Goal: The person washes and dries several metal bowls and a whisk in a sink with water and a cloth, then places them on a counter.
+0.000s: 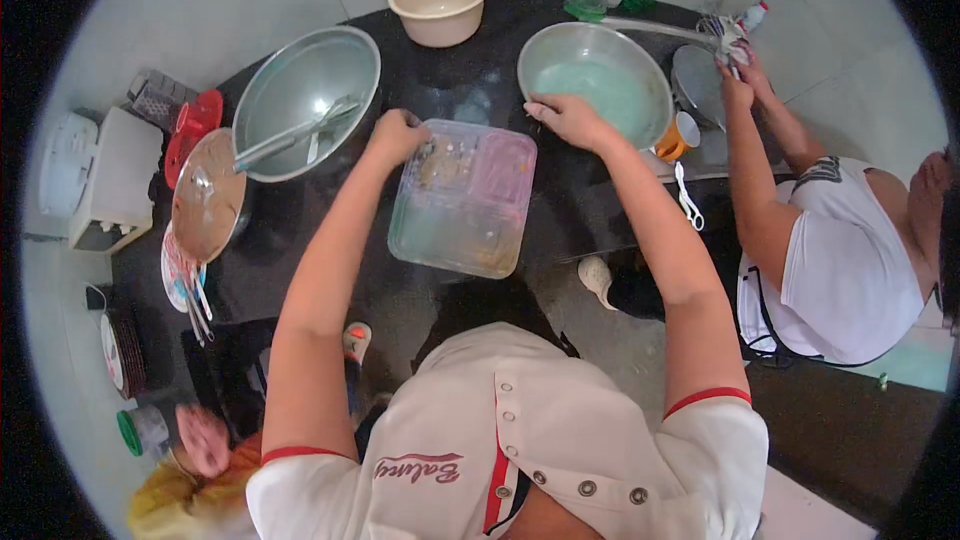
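Observation:
My left hand point(400, 136) grips the top left corner of a clear plastic compartment tray point(459, 199) on the black counter. Residue shows in the tray's compartments, and one of them looks pink. My right hand point(566, 118) is at the lower left rim of a metal bowl point(595, 82) holding pale green liquid; the fingers are partly hidden, so its grip is unclear. A larger metal bowl point(304, 101) with metal utensils in it stands to the left of my left hand. Beside it is a bowl with brown residue point(208, 199).
A cream plastic dipper point(439, 6) and bottles of green liquid point(588, 0) stand at the back. At right, a co-worker point(847, 262) handles a whisk point(721, 30) near an orange mug point(677, 136). Another person point(199, 472) is at lower left. A white appliance point(116, 180) stands far left.

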Available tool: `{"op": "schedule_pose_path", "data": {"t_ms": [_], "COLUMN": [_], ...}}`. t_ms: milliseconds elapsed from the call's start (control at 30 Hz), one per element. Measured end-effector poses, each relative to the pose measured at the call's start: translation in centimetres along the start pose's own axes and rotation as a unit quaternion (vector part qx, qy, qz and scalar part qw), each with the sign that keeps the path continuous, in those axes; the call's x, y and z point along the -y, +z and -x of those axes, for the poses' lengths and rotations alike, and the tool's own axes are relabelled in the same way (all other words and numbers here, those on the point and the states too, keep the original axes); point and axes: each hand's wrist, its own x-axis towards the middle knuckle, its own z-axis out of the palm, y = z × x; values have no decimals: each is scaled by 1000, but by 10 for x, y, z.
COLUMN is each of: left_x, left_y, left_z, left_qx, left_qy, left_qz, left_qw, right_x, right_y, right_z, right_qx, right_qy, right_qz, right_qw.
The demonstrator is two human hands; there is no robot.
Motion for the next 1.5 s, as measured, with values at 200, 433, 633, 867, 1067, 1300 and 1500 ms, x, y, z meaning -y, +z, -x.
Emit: {"op": "schedule_pose_path", "data": {"t_ms": [200, 433, 633, 867, 1067, 1300, 1500], "left_x": [-78, -95, -135, -101, -164, -90, -135], "left_y": [30, 98, 82, 102, 83, 110, 48], "left_z": [2, -25, -13, -44, -10, -62, -42], "left_qx": [-65, -23, 24, -29, 60, -111, 68], "left_qy": [105, 4, -17, 60, -89, 55, -28], "left_qz": [199, 451, 459, 291, 427, 268, 309], "left_qw": [972, 892, 888, 954, 898, 955, 948], "right_x": [-62, -22, -22, -73, -97, -38, -74], "right_y": [-24, 33, 13, -21, -17, 34, -52], "right_z": [-16, -55, -43, -67, -64, -36, 7], "right_qx": [-40, 26, -60, -274, -216, 6, 231], "right_qy": [218, 105, -45, 133, 194, 3, 87], "right_qz": [226, 217, -3, 180, 70, 64, 279], "right_qw": [949, 970, 997, 935, 954, 998, 928]}}
